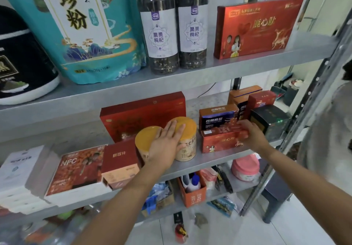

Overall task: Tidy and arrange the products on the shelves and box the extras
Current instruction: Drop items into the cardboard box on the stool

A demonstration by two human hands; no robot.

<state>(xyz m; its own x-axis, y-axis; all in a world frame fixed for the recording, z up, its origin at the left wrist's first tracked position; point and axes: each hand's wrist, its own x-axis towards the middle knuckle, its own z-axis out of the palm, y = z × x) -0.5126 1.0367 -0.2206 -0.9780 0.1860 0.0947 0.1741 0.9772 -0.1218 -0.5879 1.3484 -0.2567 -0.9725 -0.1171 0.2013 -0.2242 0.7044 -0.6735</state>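
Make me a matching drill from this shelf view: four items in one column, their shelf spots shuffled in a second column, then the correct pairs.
Items:
1. Two dark-filled jars
2. Yellow-lidded cans
3. Pink tub
4. Teal pouch

Places:
A. Lower shelf, right side
B. Top shelf, left of the jars
C. Middle shelf, under the left hand
D. Top shelf, between the pouch and the big red box

Pairs: 1-D, 2-C, 3-A, 4-B
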